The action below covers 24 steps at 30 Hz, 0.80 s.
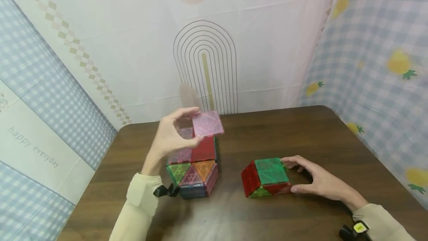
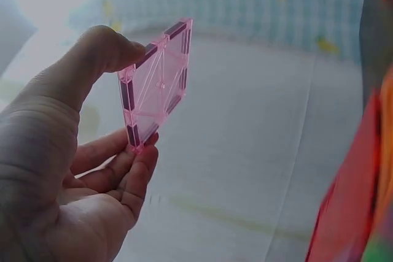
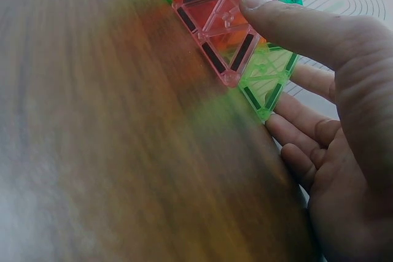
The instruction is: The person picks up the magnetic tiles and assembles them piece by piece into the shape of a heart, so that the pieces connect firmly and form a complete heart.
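My left hand (image 1: 170, 133) pinches a pink square magnetic tile (image 1: 208, 123) between thumb and fingers, raised above the larger tile structure. In the left wrist view the tile (image 2: 158, 84) is held by opposite edges. Below it stands the larger magnetic-tile structure (image 1: 204, 150), with red and pink squares and several triangles on top. My right hand (image 1: 326, 181) holds the right end of a smaller magnetic-tile block (image 1: 271, 171), which has a green square top and red sides. The right wrist view shows the thumb on a red triangle tile (image 3: 224, 19), fingers beside a green triangle (image 3: 265, 72).
Both structures stand on a dark brown wooden table (image 1: 267, 133), a gap of tabletop between them. A white patterned cloth (image 1: 267, 47) hangs behind, and checked blue cloth (image 1: 367, 66) lines the right side.
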Tool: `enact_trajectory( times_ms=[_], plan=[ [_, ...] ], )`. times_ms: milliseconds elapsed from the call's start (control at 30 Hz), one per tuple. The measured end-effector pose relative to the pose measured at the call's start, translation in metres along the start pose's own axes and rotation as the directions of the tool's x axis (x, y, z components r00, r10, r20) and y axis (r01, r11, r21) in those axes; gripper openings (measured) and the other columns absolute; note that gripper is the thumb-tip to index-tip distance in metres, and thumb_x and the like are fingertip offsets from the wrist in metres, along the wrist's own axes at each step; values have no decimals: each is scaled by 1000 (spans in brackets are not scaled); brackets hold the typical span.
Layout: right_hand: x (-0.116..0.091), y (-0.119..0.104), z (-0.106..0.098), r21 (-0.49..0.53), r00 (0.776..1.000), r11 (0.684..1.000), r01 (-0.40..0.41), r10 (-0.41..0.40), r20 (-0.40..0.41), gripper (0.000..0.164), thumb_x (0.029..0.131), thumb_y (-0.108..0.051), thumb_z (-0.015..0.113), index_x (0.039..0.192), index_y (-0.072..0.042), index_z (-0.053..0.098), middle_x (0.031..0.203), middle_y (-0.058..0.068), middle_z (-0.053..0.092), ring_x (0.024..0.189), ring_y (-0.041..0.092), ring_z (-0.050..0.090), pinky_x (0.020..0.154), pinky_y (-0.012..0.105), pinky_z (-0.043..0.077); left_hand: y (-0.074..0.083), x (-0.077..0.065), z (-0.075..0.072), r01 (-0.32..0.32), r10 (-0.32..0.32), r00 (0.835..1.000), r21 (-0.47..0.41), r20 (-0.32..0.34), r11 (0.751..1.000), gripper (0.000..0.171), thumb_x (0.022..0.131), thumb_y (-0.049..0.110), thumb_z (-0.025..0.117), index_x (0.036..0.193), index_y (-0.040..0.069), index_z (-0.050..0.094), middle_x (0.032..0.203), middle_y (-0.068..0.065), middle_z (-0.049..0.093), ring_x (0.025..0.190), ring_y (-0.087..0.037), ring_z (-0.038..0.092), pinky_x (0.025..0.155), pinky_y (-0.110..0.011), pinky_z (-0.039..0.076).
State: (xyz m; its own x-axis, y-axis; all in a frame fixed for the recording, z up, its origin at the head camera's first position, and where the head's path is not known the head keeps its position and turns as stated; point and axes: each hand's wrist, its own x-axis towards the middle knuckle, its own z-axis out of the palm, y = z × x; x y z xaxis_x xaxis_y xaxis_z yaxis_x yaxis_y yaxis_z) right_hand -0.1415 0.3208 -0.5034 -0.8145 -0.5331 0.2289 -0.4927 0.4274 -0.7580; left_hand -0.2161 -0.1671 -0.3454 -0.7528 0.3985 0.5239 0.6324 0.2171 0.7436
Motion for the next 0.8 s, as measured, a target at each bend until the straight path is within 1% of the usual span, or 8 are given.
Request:
enact_trajectory(
  times_ms=[100,233,367,500,567,667,733,800],
  plan=[
    [3,1,2,1,1000,1000,4,-4,5,78,99,-16,87,165,-27,49,151,-3,62,129,14,59,100,29,51,14,-1,24,-13,11,999,45,42,999,79,72,10,100,145,9,71,138,-3,75,117,-26,74,102,-40,63],
    [6,2,4,-8,1000,1000,23,-23,3,78,98,-15,88,165,-26,49,151,-3,62,130,14,59,100,29,51,26,-1,55,-28,20,996,93,84,995,76,71,17,101,141,16,74,133,7,77,117,-17,72,105,-38,59],
    [7,0,4,-11,999,999,33,-33,-3,79,97,-15,88,165,-26,49,151,-3,63,131,14,60,101,28,50,30,-1,85,-32,16,992,123,126,992,73,70,21,102,138,17,75,128,9,78,115,-10,71,107,-40,59],
    [5,0,2,7,1000,1000,22,-22,-1,79,98,-12,86,166,-24,48,150,-2,64,131,14,61,100,28,51,29,-1,117,2,-22,984,113,178,994,72,72,24,102,138,16,76,125,9,78,112,-8,70,103,-43,61],
    [3,1,1,16,1000,1000,13,-13,-4,81,98,-11,86,167,-22,46,149,-1,64,129,13,61,100,28,50,29,0,135,14,-36,975,102,217,995,71,72,24,101,138,14,75,125,7,78,111,-6,69,102,-39,62],
    [1,2,-1,45,1000,999,-13,14,-9,82,98,-9,84,168,-23,44,146,2,63,123,13,60,98,28,52,28,1,160,-10,-22,960,111,280,994,72,75,26,99,140,12,74,129,3,78,110,-2,68,98,-28,61],
    [0,2,-2,55,1000,998,-15,16,-14,84,97,-8,84,169,-23,42,145,4,63,120,14,60,96,29,52,27,1,175,-33,-14,949,142,316,989,72,77,30,98,142,11,73,132,2,77,110,0,68,96,-21,59],
    [-1,3,-2,74,1000,997,-17,18,-17,87,96,-6,84,170,-23,41,144,4,63,117,16,61,93,30,53,24,0,186,-49,-12,942,171,335,984,73,80,34,96,144,10,71,134,1,76,112,0,67,96,-18,57]
  ],
)
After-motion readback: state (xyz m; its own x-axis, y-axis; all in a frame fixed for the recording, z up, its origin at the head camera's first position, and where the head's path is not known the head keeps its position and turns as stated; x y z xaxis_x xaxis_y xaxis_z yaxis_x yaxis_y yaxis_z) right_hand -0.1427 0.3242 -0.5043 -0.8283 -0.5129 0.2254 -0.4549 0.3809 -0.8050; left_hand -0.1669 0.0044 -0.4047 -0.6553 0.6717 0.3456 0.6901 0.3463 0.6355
